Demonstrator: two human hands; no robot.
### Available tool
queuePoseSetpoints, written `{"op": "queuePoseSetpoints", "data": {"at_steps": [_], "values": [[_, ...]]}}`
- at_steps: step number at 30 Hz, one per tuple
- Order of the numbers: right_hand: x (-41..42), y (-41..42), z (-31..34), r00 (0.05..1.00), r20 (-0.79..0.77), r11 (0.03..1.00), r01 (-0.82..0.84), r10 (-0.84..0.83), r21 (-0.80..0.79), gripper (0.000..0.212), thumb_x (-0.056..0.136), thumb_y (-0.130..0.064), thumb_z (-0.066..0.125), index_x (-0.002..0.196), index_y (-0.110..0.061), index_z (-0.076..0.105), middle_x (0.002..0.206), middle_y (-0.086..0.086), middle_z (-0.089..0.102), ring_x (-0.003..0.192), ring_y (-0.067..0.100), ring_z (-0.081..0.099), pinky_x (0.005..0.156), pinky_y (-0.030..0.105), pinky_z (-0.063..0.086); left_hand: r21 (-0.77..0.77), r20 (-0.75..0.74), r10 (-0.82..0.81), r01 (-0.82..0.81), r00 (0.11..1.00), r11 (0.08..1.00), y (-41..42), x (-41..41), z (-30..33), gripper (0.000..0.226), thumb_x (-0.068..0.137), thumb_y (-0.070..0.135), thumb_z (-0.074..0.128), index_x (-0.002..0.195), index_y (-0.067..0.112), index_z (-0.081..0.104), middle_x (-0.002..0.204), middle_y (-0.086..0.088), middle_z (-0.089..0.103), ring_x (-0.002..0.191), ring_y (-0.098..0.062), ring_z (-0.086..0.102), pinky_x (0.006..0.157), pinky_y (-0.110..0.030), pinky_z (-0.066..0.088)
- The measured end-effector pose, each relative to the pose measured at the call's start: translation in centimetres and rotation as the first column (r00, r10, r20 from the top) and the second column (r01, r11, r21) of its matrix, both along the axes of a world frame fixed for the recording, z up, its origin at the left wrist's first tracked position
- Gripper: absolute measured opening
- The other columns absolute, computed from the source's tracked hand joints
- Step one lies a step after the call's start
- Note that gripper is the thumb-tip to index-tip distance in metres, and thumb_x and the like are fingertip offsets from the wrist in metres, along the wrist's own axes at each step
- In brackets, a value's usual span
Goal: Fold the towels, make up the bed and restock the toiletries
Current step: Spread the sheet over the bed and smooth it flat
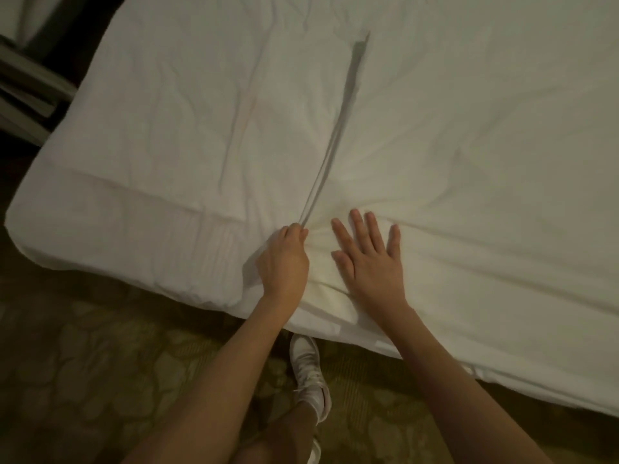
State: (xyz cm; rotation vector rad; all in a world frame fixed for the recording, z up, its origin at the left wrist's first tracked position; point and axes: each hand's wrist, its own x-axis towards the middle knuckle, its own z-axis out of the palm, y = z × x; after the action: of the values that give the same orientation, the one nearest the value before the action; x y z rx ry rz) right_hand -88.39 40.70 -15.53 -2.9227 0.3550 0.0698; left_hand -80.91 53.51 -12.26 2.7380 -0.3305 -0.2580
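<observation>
A white sheet (435, 128) covers the bed and fills most of the view, wrinkled all over. My left hand (284, 259) pinches a fold of this sheet near the bed's near edge. From that pinch a raised ridge of cloth (338, 128) runs up and away across the bed. My right hand (371, 259) lies flat on the sheet just to the right, fingers straight and spread, pressing the cloth down.
The bed's near-left corner (30, 222) is rounded and hangs over a patterned carpet (100, 363). My foot in a white shoe (310, 373) stands against the bed's edge. Dark furniture with pale slats (23, 88) is at the upper left.
</observation>
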Motion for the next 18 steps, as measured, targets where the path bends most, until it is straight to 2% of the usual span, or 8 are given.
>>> {"op": "queuePoseSetpoints", "data": {"at_steps": [3, 8, 11, 13, 15, 18], "values": [[-0.6, 0.6, 0.5, 0.998, 0.046, 0.999, 0.034, -0.033, -0.004, 0.053, 0.099, -0.048, 0.006, 0.148, -0.032, 0.014, 0.156, 0.0, 0.002, 0.146, 0.022, 0.003, 0.114, 0.053, 0.0, -0.065, -0.028, 0.076, -0.077, 0.997, 0.995, 0.3, 0.4, 0.0, 0.03, 0.103, 0.027, 0.032, 0.09, 0.012, 0.055, 0.078, -0.001, 0.056, 0.07, -0.018, 0.053, 0.066, -0.032, 0.043], [-1.8, 0.9, -1.2, 1.0, 0.028, 1.0, -0.013, 0.014, -0.017, 0.053, 0.099, -0.046, 0.019, 0.149, -0.029, 0.022, 0.158, 0.002, 0.015, 0.146, 0.021, 0.007, 0.114, 0.052, 0.006, -0.045, -0.022, 0.068, -0.069, 0.997, 0.997, 1.3, -0.1, -1.3, 0.03, 0.103, 0.026, 0.031, 0.084, 0.014, 0.049, 0.075, 0.0, 0.052, 0.07, -0.019, 0.052, 0.063, -0.028, 0.033], [-2.0, 0.4, -0.6, 0.999, 0.043, 0.999, -0.032, 0.033, -0.011, 0.051, 0.098, -0.044, 0.022, 0.146, -0.028, 0.03, 0.155, 0.003, 0.024, 0.144, 0.022, 0.017, 0.112, 0.051, 0.01, -0.044, -0.015, 0.091, -0.092, 0.996, 0.995, 0.8, 0.1, -0.8, 0.027, 0.102, 0.029, 0.033, 0.091, 0.011, 0.05, 0.092, -0.008, 0.057, 0.076, -0.02, 0.051, 0.064, -0.031, 0.037], [-2.6, -0.5, -0.3, 0.999, 0.048, 1.0, -0.008, 0.008, -0.016, 0.049, 0.098, -0.043, 0.023, 0.143, -0.028, 0.038, 0.151, 0.004, 0.034, 0.141, 0.023, 0.028, 0.11, 0.051, 0.014, -0.009, 0.03, 0.07, -0.07, 0.997, 0.998, -0.2, 0.7, 0.0, 0.023, 0.1, 0.027, 0.04, 0.11, 0.009, 0.05, 0.11, -0.013, 0.053, 0.089, -0.024, 0.05, 0.072, -0.033, 0.04], [-3.8, -2.3, 0.0, 0.997, 0.041, 0.998, 0.059, -0.058, -0.018, 0.05, 0.1, -0.044, 0.016, 0.141, -0.029, 0.04, 0.149, 0.005, 0.038, 0.138, 0.023, 0.034, 0.109, 0.051, 0.015, 0.048, 0.111, -0.036, 0.031, 0.993, 0.998, -1.9, 1.5, 0.7, 0.038, 0.096, 0.023, 0.047, 0.131, 0.01, 0.043, 0.129, -0.017, 0.044, 0.109, -0.032, 0.046, 0.089, -0.039, 0.039], [-6.3, -6.6, 0.0, 0.988, -0.013, 0.988, 0.153, -0.153, -0.012, 0.049, 0.1, -0.043, 0.013, 0.144, -0.032, 0.033, 0.151, 0.003, 0.033, 0.14, 0.021, 0.027, 0.11, 0.049, 0.008, 0.093, 0.166, -0.317, 0.305, 0.934, 0.948, -6.5, 1.7, 1.2, 0.05, 0.093, 0.019, 0.05, 0.142, 0.015, 0.038, 0.144, -0.016, 0.037, 0.13, -0.035, 0.036, 0.108, -0.046, 0.028]]}}
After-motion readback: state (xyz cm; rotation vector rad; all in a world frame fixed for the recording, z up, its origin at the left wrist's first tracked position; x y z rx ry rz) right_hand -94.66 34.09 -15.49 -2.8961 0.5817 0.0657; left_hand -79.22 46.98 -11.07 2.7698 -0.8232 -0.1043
